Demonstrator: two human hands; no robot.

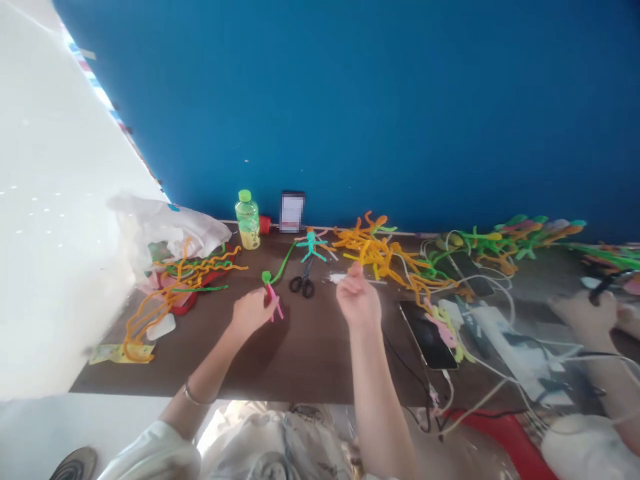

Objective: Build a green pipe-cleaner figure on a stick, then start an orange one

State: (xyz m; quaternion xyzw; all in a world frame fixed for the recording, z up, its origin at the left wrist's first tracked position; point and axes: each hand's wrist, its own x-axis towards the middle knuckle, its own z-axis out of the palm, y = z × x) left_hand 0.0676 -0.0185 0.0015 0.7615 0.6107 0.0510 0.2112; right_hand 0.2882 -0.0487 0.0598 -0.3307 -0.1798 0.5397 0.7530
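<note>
My left hand point(253, 310) is closed around a pipe-cleaner figure point(273, 303) with pink legs and a green head. A long green strand point(286, 262) curves up from that head. My right hand point(359, 297) is raised over the table, its fingers curled together; whatever they may hold is hidden. Just beyond it lies a pile of orange and yellow pipe-cleaner figures point(383, 257). Between my hands, black-handled scissors point(303, 287) rest below a turquoise pipe-cleaner figure point(312, 247) with an orange head.
Orange pipe cleaners point(170, 293) spread beside a plastic bag point(185, 227) on the left. A bottle point(248, 223) and a propped phone point(292, 212) stand near the blue wall. Right of me lie another phone point(429, 337), cables and a power strip point(515, 347); a co-worker's hand point(590, 313) works there.
</note>
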